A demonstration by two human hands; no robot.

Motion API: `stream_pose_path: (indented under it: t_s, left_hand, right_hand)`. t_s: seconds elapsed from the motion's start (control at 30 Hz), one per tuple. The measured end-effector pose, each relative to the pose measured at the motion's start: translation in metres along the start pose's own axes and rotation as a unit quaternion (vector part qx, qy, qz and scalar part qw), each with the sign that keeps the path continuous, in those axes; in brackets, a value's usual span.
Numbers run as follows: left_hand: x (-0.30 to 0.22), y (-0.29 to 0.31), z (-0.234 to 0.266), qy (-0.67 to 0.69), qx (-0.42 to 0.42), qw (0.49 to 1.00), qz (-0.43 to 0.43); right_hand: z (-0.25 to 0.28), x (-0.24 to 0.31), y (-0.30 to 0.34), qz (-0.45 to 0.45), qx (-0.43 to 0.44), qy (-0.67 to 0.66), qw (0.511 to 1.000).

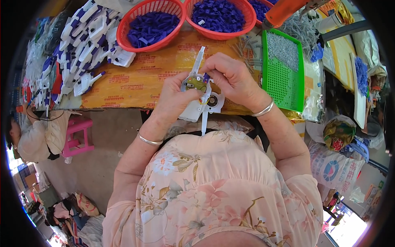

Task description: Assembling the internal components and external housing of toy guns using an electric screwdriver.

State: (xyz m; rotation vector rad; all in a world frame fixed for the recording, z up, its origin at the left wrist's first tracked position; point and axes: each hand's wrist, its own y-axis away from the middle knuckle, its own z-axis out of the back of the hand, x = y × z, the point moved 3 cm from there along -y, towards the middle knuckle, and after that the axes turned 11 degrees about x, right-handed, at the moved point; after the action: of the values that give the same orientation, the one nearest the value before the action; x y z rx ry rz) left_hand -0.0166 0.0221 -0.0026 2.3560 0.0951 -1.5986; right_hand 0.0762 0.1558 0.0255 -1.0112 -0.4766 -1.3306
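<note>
A white plastic toy housing (pixel 190 114) with long narrow ends lies open over the table's near edge. Inside it are a yellow-green circuit board (pixel 195 83), thin wires and a round black speaker (pixel 212 100). My left hand (pixel 170 98) is closed on the housing, its thumb across the board. At the housing's upper right side my right hand (pixel 236 78) is closed in a pinch. A small purple piece (pixel 206 77) shows by its fingertips; whether they grip it is hidden.
Red baskets (pixel 151 46) of purple plastic parts stand at the back. White-and-purple housings (pixel 88 45) are heaped at left. At right is a green tray (pixel 284 88) of small screws, near an orange tool arm (pixel 284 12). A person (pixel 35 138) sits left, beside a pink stool (pixel 78 136).
</note>
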Motion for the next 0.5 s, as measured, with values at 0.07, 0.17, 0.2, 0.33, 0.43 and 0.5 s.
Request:
stream_pose_path:
  t_s: [0.07,0.17,0.2,0.33,0.43,0.5]
  left_hand:
    - [0.0001,-0.0005,-0.0010,0.002,-0.003,1.000,-0.003]
    - [0.0017,-0.0017,-0.0020,0.008,-0.005,1.000,-0.006]
    - [0.0021,-0.0019,-0.0017,0.013,-0.005,1.000,-0.007]
    - [0.0024,-0.0022,-0.0013,0.014,-0.007,1.000,-0.003]
    - [0.0026,-0.0019,0.0004,0.001,0.000,1.000,0.008]
    - [0.0016,-0.0023,-0.0002,0.006,0.011,1.000,0.006]
  right_hand:
    - [-0.0013,-0.0003,0.0021,-0.006,-0.009,-0.003,1.000]
    - [-0.0025,-0.0022,0.0045,-0.007,-0.022,-0.013,1.000]
    - [-0.0015,-0.0014,0.0051,-0.006,-0.022,-0.013,1.000]
    - [0.0014,-0.0026,0.0069,-0.078,0.035,-0.049,0.995]
    - [0.0044,-0.0040,0.0058,-0.075,0.050,-0.043,0.995]
    - [0.0048,-0.0053,0.0048,-0.064,0.058,-0.029,0.996]
